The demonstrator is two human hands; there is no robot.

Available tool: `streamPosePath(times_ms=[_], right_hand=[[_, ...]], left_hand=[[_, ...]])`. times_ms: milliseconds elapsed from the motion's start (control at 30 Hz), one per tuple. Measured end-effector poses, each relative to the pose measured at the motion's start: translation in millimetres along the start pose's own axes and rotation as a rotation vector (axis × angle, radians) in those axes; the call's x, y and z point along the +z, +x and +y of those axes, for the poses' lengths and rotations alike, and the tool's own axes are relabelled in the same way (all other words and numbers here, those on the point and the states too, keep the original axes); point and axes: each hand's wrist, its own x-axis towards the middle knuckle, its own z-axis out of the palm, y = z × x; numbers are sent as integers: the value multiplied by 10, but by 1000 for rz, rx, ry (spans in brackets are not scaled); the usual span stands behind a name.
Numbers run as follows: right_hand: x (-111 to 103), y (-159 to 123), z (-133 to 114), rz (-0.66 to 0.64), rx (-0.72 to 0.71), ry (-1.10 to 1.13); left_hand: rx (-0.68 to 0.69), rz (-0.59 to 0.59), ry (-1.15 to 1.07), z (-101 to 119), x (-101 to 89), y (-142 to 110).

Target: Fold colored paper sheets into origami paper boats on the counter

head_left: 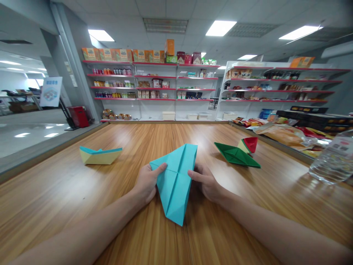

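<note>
1. Low in view, both forearms angle inward over the table.
2. Between them I have the blue paper, tilted: left hand and right hand each clamped on an edge, thumb on its face.
3. Rightward, I can't read the label on the bottle.
4. Farther off, lettering on the poster and boxes is too blurred.

Gap between green paper and bottle

The folded blue paper is creased and tilted.
</note>
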Motion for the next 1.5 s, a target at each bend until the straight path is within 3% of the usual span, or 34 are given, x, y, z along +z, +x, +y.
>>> streamPosePath(times_ms=[233, 600, 967, 1233, 1500], right_hand=[[-71, 2, 39, -71, 0, 18], [-67, 37, -4, -64, -56, -65], [-22, 46, -61, -47, 9, -106], [26, 70, -47, 108, 26, -46], [74, 87, -42, 242, 12, -188]], left_hand=[[-80, -118, -17, 44, 55, -44], [-102, -4, 21, 72, 102, -52], [-37, -35, 99, 66, 88, -67], [-19, -67, 130, 27, 167, -142], [-6, -96, 145, -6, 196, -170]])
